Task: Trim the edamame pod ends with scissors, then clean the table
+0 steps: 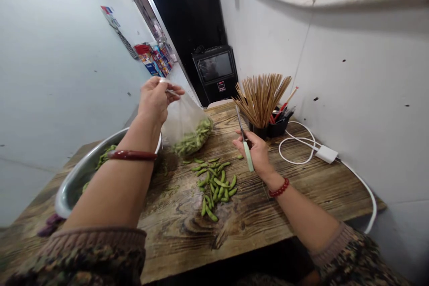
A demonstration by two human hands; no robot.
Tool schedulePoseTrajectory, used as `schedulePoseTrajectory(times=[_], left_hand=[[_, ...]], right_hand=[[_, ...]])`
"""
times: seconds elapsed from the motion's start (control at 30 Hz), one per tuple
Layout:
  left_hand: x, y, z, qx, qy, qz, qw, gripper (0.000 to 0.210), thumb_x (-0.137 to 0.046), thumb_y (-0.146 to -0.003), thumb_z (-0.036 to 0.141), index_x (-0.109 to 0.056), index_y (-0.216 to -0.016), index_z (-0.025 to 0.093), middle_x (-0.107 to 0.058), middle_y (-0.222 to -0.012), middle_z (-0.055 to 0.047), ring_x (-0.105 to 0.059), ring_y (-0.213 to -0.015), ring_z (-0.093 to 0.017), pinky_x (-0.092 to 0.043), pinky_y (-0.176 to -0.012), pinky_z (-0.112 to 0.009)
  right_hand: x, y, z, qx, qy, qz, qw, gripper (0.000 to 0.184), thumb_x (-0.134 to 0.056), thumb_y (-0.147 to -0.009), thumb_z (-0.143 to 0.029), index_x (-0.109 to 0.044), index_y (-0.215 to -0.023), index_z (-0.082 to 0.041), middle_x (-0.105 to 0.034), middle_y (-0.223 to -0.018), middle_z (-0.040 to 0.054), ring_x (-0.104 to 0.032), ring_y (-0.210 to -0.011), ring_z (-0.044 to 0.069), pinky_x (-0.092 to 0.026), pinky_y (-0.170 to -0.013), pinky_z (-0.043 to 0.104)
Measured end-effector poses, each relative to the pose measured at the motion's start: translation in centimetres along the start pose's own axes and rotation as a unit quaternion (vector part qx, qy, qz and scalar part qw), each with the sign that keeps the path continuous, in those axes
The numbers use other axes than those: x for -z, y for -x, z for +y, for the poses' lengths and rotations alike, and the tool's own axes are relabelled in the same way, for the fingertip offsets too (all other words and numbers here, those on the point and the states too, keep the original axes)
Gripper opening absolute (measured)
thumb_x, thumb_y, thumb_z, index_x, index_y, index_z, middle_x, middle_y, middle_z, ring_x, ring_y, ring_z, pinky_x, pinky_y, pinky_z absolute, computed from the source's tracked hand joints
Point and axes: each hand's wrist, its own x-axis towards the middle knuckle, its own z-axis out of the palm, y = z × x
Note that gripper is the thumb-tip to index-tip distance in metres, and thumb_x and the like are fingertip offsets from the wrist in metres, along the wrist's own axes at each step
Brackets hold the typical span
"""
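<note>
My left hand (154, 98) pinches the top of a clear plastic bag (177, 118), its fingers closed on the gathered film. Green soybean pods (196, 136) fill the bottom of the bag, which rests on the table. In my right hand (259, 152) is a pair of scissors (248, 154) with a pale green handle, blades pointing up and away from me. A pile of loose soybean pods (216, 187) lies on the wood between my arms. Beside my left forearm stands a metal basin (72, 183) with more greenery inside, partly hidden by the arm.
Behind my right hand, a dark holder carries many thin wooden sticks (263, 98), next to a black pen cup (279, 127). A white charger (326, 154) and its cable lie at the right by the wall. A black speaker-like box (216, 71) stands beyond the wooden table (244, 228).
</note>
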Motion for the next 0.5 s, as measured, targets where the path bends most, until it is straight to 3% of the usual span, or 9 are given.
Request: schedulePoseTrajectory(times=[0.1, 0.2, 0.33, 0.43, 0.5], left_hand=[[-1.0, -0.8, 0.9, -0.047, 0.031, 0.006, 0.998, 0.012, -0.047, -0.087, 0.018, -0.047, -0.075, 0.02, -0.064, -0.067, 0.001, -0.066, -0.065, -0.012, -0.047, -0.059, -0.023], [-2.2, 0.1, 0.7, -0.067, 0.036, -0.038, 0.996, 0.011, -0.046, -0.089, 0.022, -0.047, -0.078, 0.019, -0.065, -0.071, 0.0, -0.066, -0.068, -0.012, -0.048, -0.064, -0.023], [-2.8, 3.1, -1.8, -0.004, -0.019, -0.151, 0.988, 0.014, -0.056, -0.083, 0.029, -0.055, -0.081, 0.016, -0.066, -0.079, -0.004, -0.063, -0.072, -0.013, -0.05, -0.069, -0.026], [-1.8, 5.5, -3.6, 0.054, -0.102, -0.253, 0.961, 0.032, -0.064, -0.076, 0.028, -0.059, -0.105, 0.014, -0.065, -0.092, -0.007, -0.062, -0.077, -0.015, -0.051, -0.071, -0.029], [-0.8, 7.1, -4.2, 0.041, -0.176, -0.231, 0.956, 0.051, -0.066, -0.073, 0.028, -0.054, -0.121, 0.015, -0.063, -0.091, -0.005, -0.061, -0.071, -0.015, -0.05, -0.068, -0.029]], right_hand=[[0.0, 0.0, 0.0, 0.01, 0.006, -0.002, 1.0, 0.034, -0.067, -0.079, -0.035, -0.067, -0.108, -0.018, -0.063, -0.081, 0.0017, -0.06, -0.071, 0.015, -0.053, -0.069, 0.029], [0.0, 0.1, 0.0, 0.013, 0.006, -0.002, 1.0, 0.033, -0.067, -0.079, -0.034, -0.066, -0.108, -0.019, -0.062, -0.082, 0.0017, -0.06, -0.072, 0.015, -0.053, -0.07, 0.029], [-0.1, 0.2, -0.1, 0.013, 0.007, -0.007, 1.0, 0.031, -0.067, -0.079, -0.033, -0.067, -0.107, -0.019, -0.062, -0.081, 0.0011, -0.06, -0.072, 0.015, -0.053, -0.072, 0.03], [0.0, 0.1, -0.4, 0.021, 0.01, -0.006, 1.0, 0.031, -0.067, -0.078, -0.032, -0.067, -0.106, -0.019, -0.062, -0.08, 0.001, -0.059, -0.071, 0.015, -0.052, -0.073, 0.03], [0.2, -0.1, -0.6, 0.023, 0.007, -0.001, 1.0, 0.031, -0.067, -0.079, -0.031, -0.067, -0.107, -0.018, -0.062, -0.08, 0.0011, -0.059, -0.07, 0.014, -0.052, -0.073, 0.029]])
